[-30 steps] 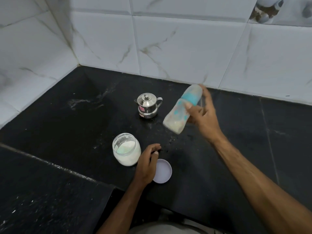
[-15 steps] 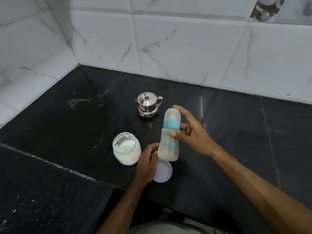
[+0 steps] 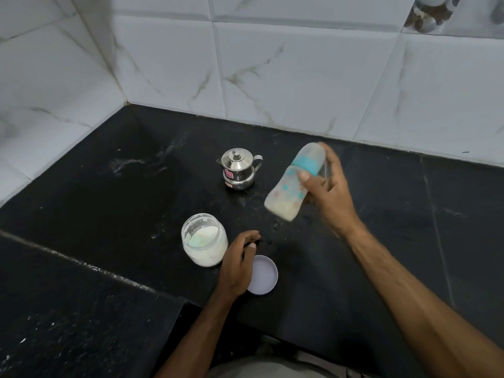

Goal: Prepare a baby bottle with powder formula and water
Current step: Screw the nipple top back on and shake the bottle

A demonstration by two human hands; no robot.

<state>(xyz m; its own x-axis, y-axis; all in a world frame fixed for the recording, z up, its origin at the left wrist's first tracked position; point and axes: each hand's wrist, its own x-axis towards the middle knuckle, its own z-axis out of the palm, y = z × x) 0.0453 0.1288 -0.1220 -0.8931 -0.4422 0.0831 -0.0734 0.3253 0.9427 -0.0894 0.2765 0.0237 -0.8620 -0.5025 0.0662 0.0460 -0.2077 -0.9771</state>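
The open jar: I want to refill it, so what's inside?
The jar holds white powder with something pale green lying in it, perhaps a scoop. Powder hides most of it.

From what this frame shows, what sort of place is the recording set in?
Most likely a home kitchen corner. A black stone counter meets white marble-look wall tiles. On it stand a small steel pot and an open jar of white powder, while the right hand holds a baby bottle.

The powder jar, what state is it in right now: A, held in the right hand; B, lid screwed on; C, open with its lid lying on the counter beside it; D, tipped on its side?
C: the powder jar stands upright and open, its lid flat on the counter beside it.
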